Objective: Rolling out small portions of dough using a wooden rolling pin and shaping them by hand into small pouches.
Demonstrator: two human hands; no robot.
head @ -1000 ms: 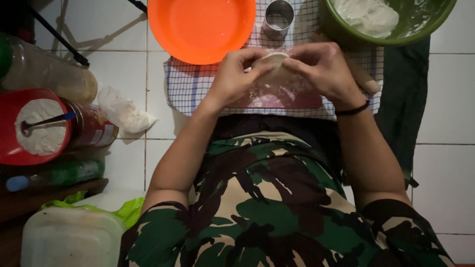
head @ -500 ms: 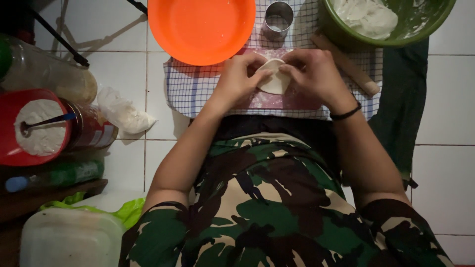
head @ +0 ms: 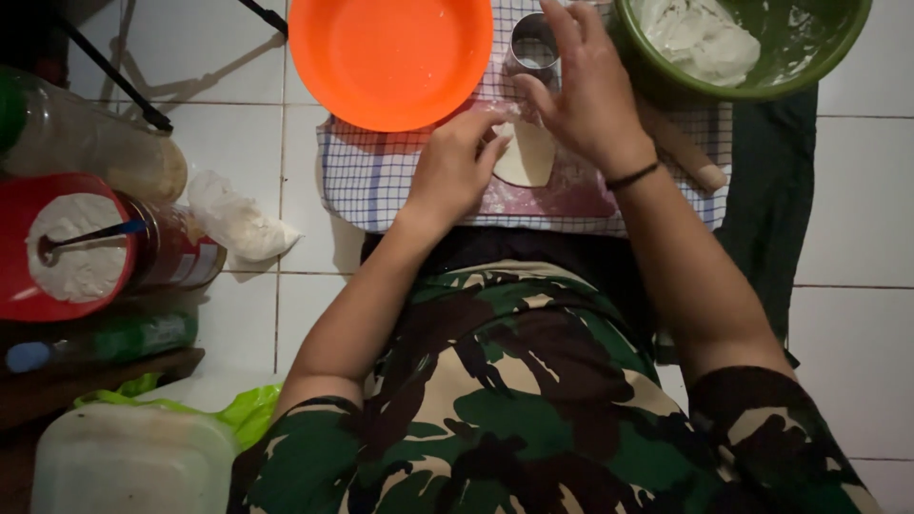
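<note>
Nearest the person, on the checked cloth (head: 381,181), the left hand (head: 455,171) pins the edge of a pale, flattened dough piece (head: 526,154) with loosely curled fingers, likely to steady it. Beyond the dough, the right hand (head: 586,90) reaches open-fingered to the metal ring cutter (head: 533,52), holding nothing.

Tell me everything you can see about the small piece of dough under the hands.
The dough piece is pale cream, flat and roughly oval, soft-looking with a smooth surface. It lies on a pink board dusted with flour, atop a checked cloth. The left hand touches its left edge with the fingertips; the right hand hovers over its top edge, hiding part of it.
</note>
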